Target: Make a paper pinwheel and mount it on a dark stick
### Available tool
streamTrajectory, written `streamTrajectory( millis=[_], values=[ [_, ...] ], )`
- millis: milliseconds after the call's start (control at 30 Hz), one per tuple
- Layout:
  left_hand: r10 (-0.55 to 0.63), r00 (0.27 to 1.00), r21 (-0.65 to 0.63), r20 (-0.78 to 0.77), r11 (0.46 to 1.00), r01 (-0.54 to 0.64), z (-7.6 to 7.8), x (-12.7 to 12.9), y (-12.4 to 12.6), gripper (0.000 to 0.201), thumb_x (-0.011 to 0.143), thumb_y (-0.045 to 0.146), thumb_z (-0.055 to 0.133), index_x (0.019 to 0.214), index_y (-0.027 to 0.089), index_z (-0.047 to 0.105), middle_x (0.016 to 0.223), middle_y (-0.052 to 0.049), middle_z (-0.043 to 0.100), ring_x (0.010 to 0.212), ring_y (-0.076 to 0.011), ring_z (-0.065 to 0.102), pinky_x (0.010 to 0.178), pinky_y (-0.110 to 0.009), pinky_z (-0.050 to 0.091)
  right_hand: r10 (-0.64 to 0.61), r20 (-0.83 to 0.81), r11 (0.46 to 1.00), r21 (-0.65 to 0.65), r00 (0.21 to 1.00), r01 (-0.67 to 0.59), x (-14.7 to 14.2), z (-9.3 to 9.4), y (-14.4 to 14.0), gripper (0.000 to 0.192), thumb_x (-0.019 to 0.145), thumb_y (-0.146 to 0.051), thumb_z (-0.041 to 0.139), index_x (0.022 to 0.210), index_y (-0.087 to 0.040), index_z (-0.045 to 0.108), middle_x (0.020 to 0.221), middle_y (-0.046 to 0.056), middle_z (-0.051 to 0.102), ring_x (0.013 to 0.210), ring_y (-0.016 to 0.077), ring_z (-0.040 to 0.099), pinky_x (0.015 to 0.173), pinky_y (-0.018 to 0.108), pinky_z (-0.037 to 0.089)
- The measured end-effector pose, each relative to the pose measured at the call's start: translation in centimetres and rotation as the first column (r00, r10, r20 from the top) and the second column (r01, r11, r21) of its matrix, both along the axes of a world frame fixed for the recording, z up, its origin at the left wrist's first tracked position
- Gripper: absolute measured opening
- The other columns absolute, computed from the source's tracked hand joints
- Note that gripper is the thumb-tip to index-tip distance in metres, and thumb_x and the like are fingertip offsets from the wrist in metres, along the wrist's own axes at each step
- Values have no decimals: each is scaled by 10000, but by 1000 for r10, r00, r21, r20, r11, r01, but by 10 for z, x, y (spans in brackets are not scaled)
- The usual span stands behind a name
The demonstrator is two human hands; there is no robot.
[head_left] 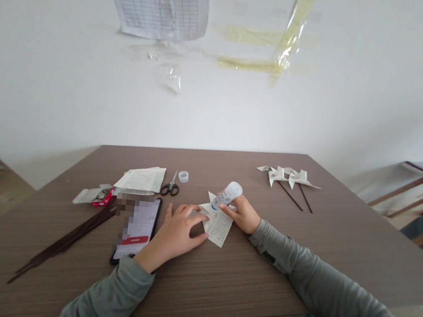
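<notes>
My right hand (245, 213) is wrapped round a white, see-through glue stick (227, 195), tilted with its lower end against a printed piece of paper (219, 227). The paper has pointed corners and lies on the table; the glue stick and my fingers cover part of it. My left hand (179, 231) has its fingers spread, with thumb and forefinger at the paper's left edge. A small translucent cap (183, 177) and black-handled scissors (170, 188) lie beyond my left hand.
Left of my hands are a phone (138, 231), a stack of printed paper (140, 179), a small red box (103, 196) with its lid up, and a bundle of dark sticks (71, 232). Paper pinwheels (288, 176) on sticks lie at the back right. A wall (215, 118) borders the table (258, 284).
</notes>
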State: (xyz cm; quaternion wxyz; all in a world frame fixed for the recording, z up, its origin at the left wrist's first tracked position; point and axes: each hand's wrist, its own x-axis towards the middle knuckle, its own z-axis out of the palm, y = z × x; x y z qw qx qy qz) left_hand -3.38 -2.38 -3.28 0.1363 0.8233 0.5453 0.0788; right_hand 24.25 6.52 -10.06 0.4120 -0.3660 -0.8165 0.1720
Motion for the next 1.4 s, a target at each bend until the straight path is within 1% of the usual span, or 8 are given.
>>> streamTrajectory(
  millis=[133,267,433,600,833,1000,1167,1400],
  values=[
    [-8,1000,7,9,1000,8,-2,-1,1,416,1093,403,886,1507,376,908,1747,-145,768,1703,-516,635,1452,-1012,285,-34,-117,999,-18,993,32,4,-2,4,347,1127,-422,848,1441,-281,894,1488,145,913,1381,395,857,1262,608,677],
    [-15,1000,22,26,1000,15,-6,-3,2,407,1095,426,893,1499,380,913,1734,-145,775,1684,-502,645,1458,-999,294,-60,-105,998,1,993,60,8,-2,7,565,1044,-253,816,1605,-304,849,1439,119,935,1322,379,871,1349,657,611],
    [-4,1000,25,27,1000,3,-9,-3,3,413,1088,420,915,1499,388,920,1736,-138,778,1693,-501,641,1462,-999,287,-87,-45,996,-19,995,86,13,2,8,638,987,-129,751,1578,-340,869,1299,67,964,1192,344,909,1377,688,584],
    [-10,1000,14,18,1000,9,-6,-3,3,417,1090,441,909,1504,390,924,1730,-138,788,1684,-510,650,1464,-999,286,-101,-138,994,-65,985,93,15,5,9,636,983,-148,758,1576,-339,883,1447,86,943,1285,369,901,1261,628,698],
    [-12,1000,7,11,1000,12,-1,-5,2,422,1090,407,881,1509,382,925,1739,-143,789,1702,-516,632,1460,-1004,285,-102,-256,992,-101,961,79,19,9,15,631,998,-165,696,1576,-311,903,1510,99,923,1361,330,884,1271,540,695],
    [-19,1000,-3,-13,1000,19,1,-11,2,436,1097,392,863,1529,379,920,1771,-146,780,1738,-527,598,1470,-1009,245,-123,-144,992,22,982,127,20,11,23,499,1097,-246,724,1544,-343,923,1454,125,913,1356,369,864,1279,599,667],
    [-17,1000,35,3,999,17,-4,-21,6,425,1076,402,875,1497,395,934,1768,-134,792,1724,-515,615,1492,-973,241,-163,52,975,160,985,153,14,14,36,476,1150,-203,733,1556,-372,915,1428,130,903,1348,379,848,1350,681,613],
    [-22,1000,50,0,999,22,-10,-32,10,431,1066,393,872,1491,425,938,1747,-106,817,1741,-505,616,1508,-919,279,-180,194,970,196,964,142,-11,25,64,453,1128,-125,747,1437,-380,958,1409,106,923,1323,344,840,1411,697,515]
  ],
)
